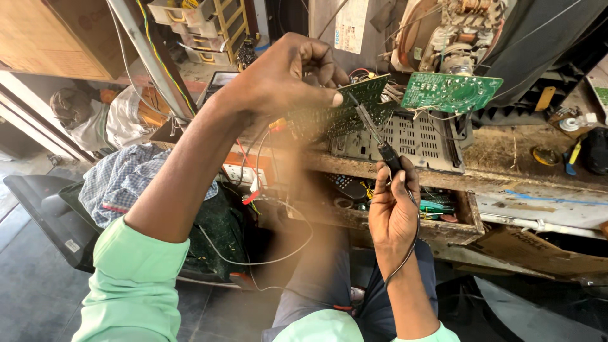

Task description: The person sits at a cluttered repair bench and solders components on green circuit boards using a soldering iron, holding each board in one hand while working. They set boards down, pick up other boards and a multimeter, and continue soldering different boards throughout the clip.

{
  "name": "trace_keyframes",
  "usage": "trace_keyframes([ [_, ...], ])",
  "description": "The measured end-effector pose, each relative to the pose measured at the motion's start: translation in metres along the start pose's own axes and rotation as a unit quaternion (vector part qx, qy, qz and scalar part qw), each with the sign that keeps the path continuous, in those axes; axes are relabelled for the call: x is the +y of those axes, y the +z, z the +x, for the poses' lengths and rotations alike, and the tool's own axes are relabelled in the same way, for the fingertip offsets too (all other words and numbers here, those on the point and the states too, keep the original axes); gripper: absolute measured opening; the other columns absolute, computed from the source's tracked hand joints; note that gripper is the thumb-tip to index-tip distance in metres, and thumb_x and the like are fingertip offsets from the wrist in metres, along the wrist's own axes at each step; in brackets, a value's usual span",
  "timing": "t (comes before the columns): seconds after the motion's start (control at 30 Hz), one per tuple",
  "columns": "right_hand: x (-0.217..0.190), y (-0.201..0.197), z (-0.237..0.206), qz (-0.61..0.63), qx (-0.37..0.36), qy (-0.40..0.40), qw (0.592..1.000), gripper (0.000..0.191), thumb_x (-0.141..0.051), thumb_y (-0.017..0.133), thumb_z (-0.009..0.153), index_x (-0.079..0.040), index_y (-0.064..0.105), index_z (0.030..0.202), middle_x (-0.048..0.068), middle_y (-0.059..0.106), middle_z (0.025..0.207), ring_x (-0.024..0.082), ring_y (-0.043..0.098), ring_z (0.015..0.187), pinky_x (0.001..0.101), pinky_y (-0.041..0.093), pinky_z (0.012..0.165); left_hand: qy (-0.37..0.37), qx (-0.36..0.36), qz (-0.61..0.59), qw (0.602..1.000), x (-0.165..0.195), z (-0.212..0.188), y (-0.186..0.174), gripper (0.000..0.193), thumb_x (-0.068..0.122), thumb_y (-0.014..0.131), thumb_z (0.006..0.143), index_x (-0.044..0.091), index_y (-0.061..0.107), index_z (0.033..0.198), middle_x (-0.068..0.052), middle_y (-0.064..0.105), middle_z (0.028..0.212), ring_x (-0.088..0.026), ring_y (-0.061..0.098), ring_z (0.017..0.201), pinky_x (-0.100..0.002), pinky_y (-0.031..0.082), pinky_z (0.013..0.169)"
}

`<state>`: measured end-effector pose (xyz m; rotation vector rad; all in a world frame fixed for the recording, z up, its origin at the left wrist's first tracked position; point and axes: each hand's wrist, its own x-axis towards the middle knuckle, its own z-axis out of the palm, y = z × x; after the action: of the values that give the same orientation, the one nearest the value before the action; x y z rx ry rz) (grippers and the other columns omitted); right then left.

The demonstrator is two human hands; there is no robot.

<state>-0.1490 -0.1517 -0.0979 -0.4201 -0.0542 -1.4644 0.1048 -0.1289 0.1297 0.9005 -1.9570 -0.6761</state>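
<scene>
From the head camera, the left hand [285, 79] is raised with the forearm slanting up from a pale green sleeve [136, 278], its fingers and thumb clamped on the upper edge of a green circuit board [345, 107]. The board is held tilted, its green face toward the camera, dense with small solder points and fine traces, with loose wires trailing off its left side. The right hand [392, 206] sits below the board, wrist bent upward, fingers closed round the dark handle of a soldering iron [373, 136]. The iron's thin shaft runs up and left, and its tip meets the board's face just beside the left thumb. A black cord hangs from the handle down past the wrist.

Two green boards show: the held one, and a second circuit board [451, 92] lying just right of it, still wired to an opened television chassis [456, 31] above. Below the held board is a worn wooden workbench [538, 164], with one open drawer [443, 218] of small parts beside the right hand.
</scene>
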Motion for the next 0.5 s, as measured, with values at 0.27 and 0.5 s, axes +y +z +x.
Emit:
trace_keyframes([
  [0.27, 0.0002, -0.0002, -0.0011, 0.022, 0.022, 0.010, 0.999, 0.030, 0.004, 0.068, 0.098, 0.005, 0.063, 0.127, 0.020, 0.066, 0.125, 0.029, 0.069, 0.114, 0.0308, 0.055, 0.102, -0.011, 0.004, 0.001, 1.000, 0.0031, -0.0017, 0.0011, 0.025, 0.007, 0.080, 0.083, 0.007, 0.056, 0.076, -0.007, 0.069, 0.090, -0.019, 0.069, 0.115, -0.034, 0.056, 0.091],
  [0.5, 0.0043, 0.0012, 0.0005, 0.018, 0.010, 0.014, 1.000, 0.030, 0.004, 0.068, 0.097, 0.004, 0.063, 0.127, 0.020, 0.066, 0.125, 0.030, 0.069, 0.115, 0.0312, 0.058, 0.106, -0.015, 0.017, 0.003, 1.000, 0.0067, -0.0041, 0.0025, 0.025, 0.007, 0.081, 0.082, 0.007, 0.057, 0.077, -0.006, 0.070, 0.092, -0.018, 0.070, 0.115, -0.035, 0.058, 0.094],
])
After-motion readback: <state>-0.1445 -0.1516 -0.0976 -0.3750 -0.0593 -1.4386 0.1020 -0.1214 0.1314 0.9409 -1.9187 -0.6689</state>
